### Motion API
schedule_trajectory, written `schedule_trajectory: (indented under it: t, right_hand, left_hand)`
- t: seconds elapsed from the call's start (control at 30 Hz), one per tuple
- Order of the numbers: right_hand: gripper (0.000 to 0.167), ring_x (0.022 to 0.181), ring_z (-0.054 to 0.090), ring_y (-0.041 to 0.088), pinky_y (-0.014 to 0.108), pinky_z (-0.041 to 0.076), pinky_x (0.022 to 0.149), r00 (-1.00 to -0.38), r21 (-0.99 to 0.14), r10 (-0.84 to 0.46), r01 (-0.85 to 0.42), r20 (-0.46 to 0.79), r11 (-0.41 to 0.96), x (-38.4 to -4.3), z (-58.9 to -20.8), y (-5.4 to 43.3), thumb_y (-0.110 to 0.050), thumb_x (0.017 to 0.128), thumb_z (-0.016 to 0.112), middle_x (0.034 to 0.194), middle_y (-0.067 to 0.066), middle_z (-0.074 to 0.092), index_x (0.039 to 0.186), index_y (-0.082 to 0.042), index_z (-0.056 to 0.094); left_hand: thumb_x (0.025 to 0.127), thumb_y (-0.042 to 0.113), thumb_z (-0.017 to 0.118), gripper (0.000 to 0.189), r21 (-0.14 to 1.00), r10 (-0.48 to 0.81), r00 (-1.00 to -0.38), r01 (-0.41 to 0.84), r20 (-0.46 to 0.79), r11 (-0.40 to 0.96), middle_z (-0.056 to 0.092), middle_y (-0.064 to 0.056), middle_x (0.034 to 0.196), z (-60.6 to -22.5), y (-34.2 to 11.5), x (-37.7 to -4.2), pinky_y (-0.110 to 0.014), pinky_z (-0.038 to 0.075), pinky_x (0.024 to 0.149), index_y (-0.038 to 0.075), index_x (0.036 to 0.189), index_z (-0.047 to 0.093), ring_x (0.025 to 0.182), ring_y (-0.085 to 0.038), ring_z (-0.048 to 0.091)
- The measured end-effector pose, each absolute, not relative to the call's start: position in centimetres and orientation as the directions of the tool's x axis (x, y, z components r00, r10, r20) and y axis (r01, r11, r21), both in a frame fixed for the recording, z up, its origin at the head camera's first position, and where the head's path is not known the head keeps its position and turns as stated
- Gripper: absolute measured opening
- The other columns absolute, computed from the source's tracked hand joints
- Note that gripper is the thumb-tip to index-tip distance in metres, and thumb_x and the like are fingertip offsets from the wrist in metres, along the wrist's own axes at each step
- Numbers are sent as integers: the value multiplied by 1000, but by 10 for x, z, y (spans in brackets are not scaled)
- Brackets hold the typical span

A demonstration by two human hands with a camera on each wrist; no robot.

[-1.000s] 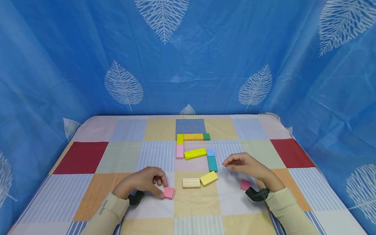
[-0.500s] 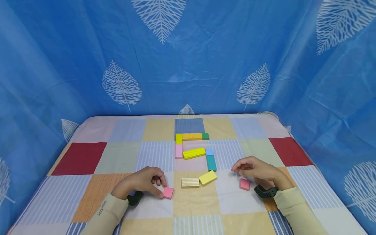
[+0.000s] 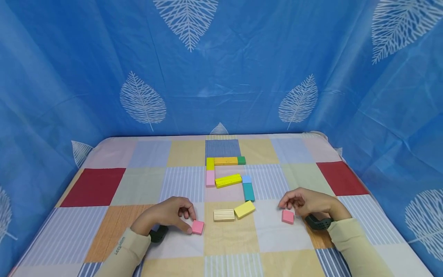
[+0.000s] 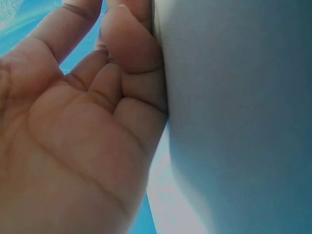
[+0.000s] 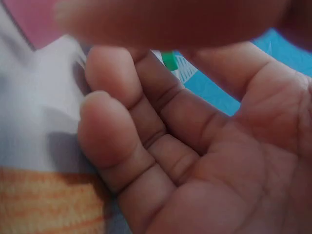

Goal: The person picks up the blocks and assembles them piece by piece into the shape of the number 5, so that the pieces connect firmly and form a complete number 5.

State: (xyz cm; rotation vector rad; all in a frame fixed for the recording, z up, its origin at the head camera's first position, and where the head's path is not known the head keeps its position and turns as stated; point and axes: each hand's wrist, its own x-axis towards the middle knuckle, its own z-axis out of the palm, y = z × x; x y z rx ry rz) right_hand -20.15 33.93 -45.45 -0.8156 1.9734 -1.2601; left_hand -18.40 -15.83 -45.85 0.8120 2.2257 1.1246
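Observation:
In the head view my left hand (image 3: 171, 211) rests on the cloth, thumb tip at the left edge of a square pink block (image 3: 198, 227), fingers loosely bent. The left wrist view shows the palm and curled fingers (image 4: 131, 44) against the cloth; the block is hidden there. My right hand (image 3: 309, 202) is beside a second pink block (image 3: 287, 216), index finger reaching past its far side and thumb near its right side. In the right wrist view part of that pink block (image 5: 36, 22) shows beyond the thumb, with bent fingers (image 5: 109, 131) below.
Between the hands lie a ridged wooden block (image 3: 223, 215) and a tilted yellow block (image 3: 244, 210). Farther back are a teal block (image 3: 248, 192), light blue block (image 3: 247, 179), bright yellow pieces (image 3: 228, 181), lilac block (image 3: 210, 179), orange block (image 3: 226, 161) and green block (image 3: 241, 160).
My right hand has moved right and slightly toward me, from near the teal block to the right pink block, which now shows more fully. The left hand has stayed at its block.

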Motion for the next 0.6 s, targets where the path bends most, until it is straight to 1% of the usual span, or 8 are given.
schedule_trajectory:
  t: [0.13,0.27,0.47,0.6]
  right_hand:
    - [35,86,57,24,23,49,74,-588,-911,-791,-215,-168,353,-202,-454,338,9,84,64,102,22,66,118,7,74]
    - [35,84,57,24,22,49,73,-587,-895,-795,-257,-155,364,-202,-454,336,11,83,66,100,22,65,115,5,77]
    - [30,83,56,25,22,49,70,-603,-895,-779,-235,-172,379,-199,-451,334,3,84,73,96,22,62,114,5,76]
    - [30,83,57,22,21,48,71,-614,-899,-768,-211,-182,383,-198,-451,333,-2,85,76,95,24,61,114,5,76]
  left_hand:
    - [80,8,95,23,832,703,-691,282,-169,478,60,6,85,-458,-158,-184,-23,42,71,9,94,76,78,-7,51]
    - [80,9,95,23,835,706,-689,283,-166,472,61,6,85,-457,-159,-182,-23,42,71,9,94,77,77,-7,51]
    - [80,8,95,22,831,704,-691,288,-163,475,61,7,84,-456,-156,-182,-24,43,71,9,93,76,77,-7,52]
    - [80,8,95,23,827,702,-693,293,-162,480,61,6,84,-454,-155,-180,-24,43,70,9,93,76,77,-7,52]
